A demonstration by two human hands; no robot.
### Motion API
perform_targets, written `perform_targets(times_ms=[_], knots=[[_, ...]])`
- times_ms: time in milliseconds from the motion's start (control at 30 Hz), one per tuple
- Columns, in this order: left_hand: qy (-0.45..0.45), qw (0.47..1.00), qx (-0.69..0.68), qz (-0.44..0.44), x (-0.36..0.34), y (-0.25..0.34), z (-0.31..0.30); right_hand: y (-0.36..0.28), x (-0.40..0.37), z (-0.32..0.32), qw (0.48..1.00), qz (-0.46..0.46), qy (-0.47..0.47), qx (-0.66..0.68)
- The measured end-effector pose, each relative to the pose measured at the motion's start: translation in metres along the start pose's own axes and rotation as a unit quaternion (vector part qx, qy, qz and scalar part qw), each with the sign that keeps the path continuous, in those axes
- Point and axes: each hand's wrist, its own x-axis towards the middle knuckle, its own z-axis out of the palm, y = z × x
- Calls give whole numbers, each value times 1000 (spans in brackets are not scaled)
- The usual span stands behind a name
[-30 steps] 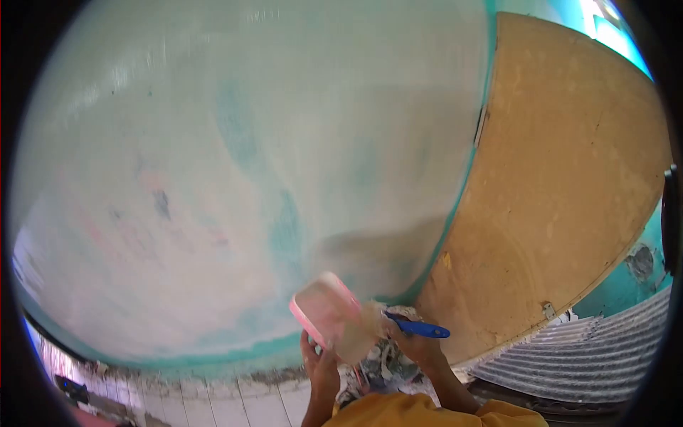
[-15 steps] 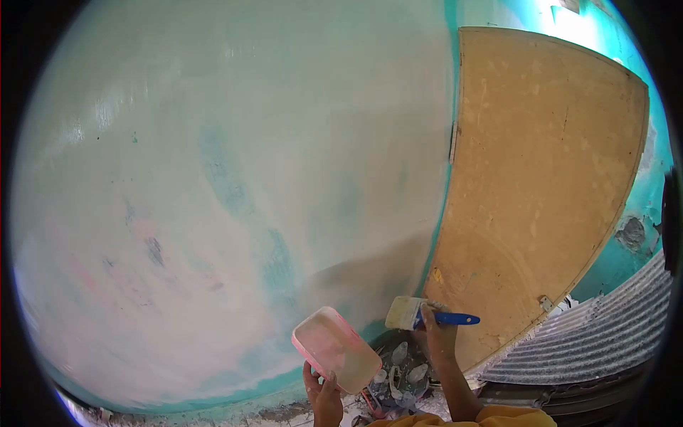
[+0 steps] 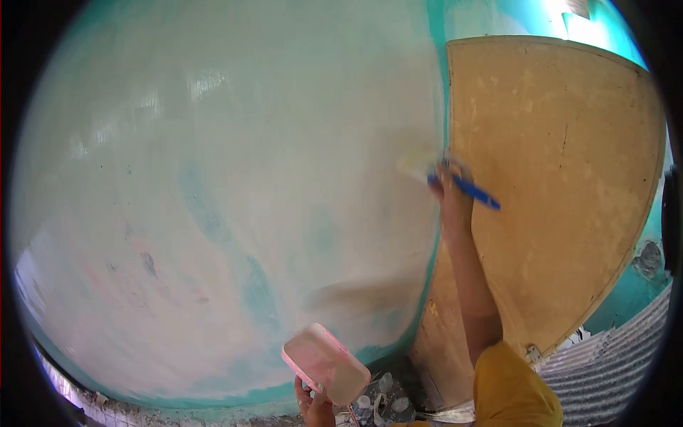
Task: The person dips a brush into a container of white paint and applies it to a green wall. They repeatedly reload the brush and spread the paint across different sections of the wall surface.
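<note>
My right hand [image 3: 452, 186] grips a wide paintbrush [image 3: 478, 192] by its blue handle, up near the right edge of the wall. Pale bristles, blurred by motion, lie against or close to the wall; contact cannot be made out. The wall [image 3: 213, 213] wears a whitish coat over turquoise, with turquoise showing in patches and along its right and lower edges. Lower down, my left hand [image 3: 313, 404] holds a pink plastic tub [image 3: 326, 363], tilted, its inside smeared with whitish paint. Fingers wrap its near lower side.
A tan wooden panel [image 3: 555, 185] stands right beside the painted wall. Corrugated sheets [image 3: 612, 370] lie at the lower right. Several paint-spattered items [image 3: 388, 398] sit on the floor below the tub.
My right hand has risen with the paintbrush from beside the tub to the upper right of the wall. The tub stays low in my left hand, shifted slightly left and down.
</note>
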Motion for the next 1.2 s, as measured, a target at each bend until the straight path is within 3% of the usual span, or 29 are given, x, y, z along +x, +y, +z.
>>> perform_targets(times_ms=[67, 133, 233, 267, 300, 333, 367, 500, 567, 600, 667, 767, 833, 967, 1100, 1167, 1200], knots=[[37, 997, -55, -29, 0, 35, 19, -12, 67, 25, 998, -27, -43, 40], [115, 929, -298, -186, 3, 62, 36, -48, 113, 66, 993, -70, -68, 64], [128, 909, -370, -143, 0, 61, 47, -83, 188, 118, 978, -189, -91, 25], [131, 908, -373, -137, -2, 43, 47, -94, 205, 133, 965, -243, -95, 10], [110, 966, -223, -68, -5, 14, 44, -105, 224, 145, 964, -248, -99, 16], [87, 994, -64, 2, 2, 30, 48, -116, 240, 155, 939, -317, -77, -108], [162, 909, -365, -122, 0, 48, 58, -121, 250, 160, 895, -378, -51, -230], [164, 927, -313, -125, -1, 45, 62, -118, 254, 164, 841, -414, -23, -347], [149, 968, -197, -50, -1, 41, 64, -94, 251, 145, 793, -446, -10, -416], [150, 967, -199, -49, 1, 49, 66, -83, 242, 133, 798, -419, -25, -433], [184, 922, -325, -108, 5, 74, 70, -70, 216, 107, 800, -393, -38, -451], [157, 947, -251, -128, 8, 76, 66, -77, 196, 89, 799, -355, -67, -481], [146, 955, -233, -114, 9, 63, 64, -91, 192, 87, 828, -262, -119, -482], [156, 946, -260, -113, 13, 76, 66, -124, 229, 115, 797, -244, -163, -528], [160, 940, -274, -128, 13, 66, 64, -138, 286, 161, 809, -237, -175, -509], [201, 911, -333, -135, 13, 80, 66, -147, 308, 184, 793, -288, -80, -530], [204, 910, -335, -133, 13, 80, 67, -153, 309, 192, 794, -290, -82, -528]])
